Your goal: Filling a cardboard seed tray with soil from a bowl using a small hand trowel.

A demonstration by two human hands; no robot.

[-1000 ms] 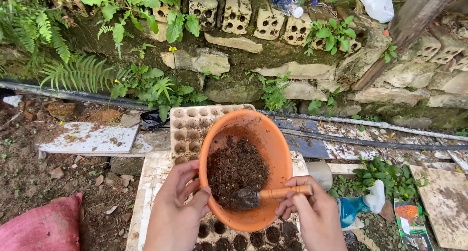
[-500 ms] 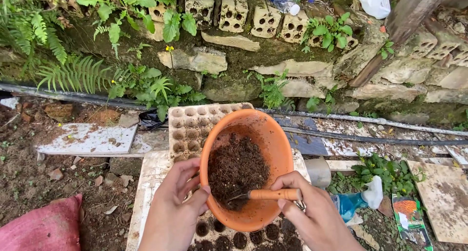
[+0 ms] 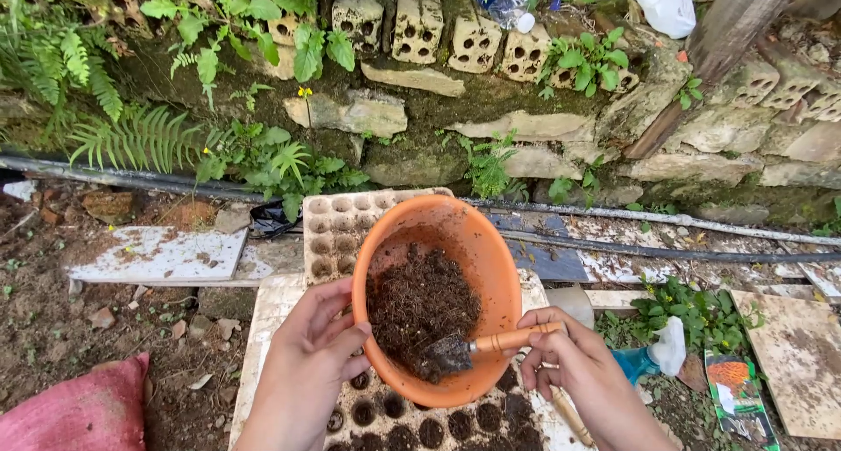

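Mossy stone and perforated brick wall (image 3: 491,144) along the back, ferns (image 3: 114,127) at left, dark pipes (image 3: 666,232) running below. Bare earth all round, scattered with pale boards (image 3: 158,254); red sack (image 3: 79,412) at lower left. Seed tray (image 3: 350,223) laid flat beneath, near cells filled dark, far cells empty. Orange plastic bowl (image 3: 438,293) of dark potting soil (image 3: 420,302), tilted toward the wearer over the tray, presumably to bring the soil within reach. Left hand (image 3: 311,363) curled round the bowl's near rim, propping the tilt. Right hand (image 3: 583,377) closed on a wooden-handled trowel (image 3: 491,341), blade buried in the soil.
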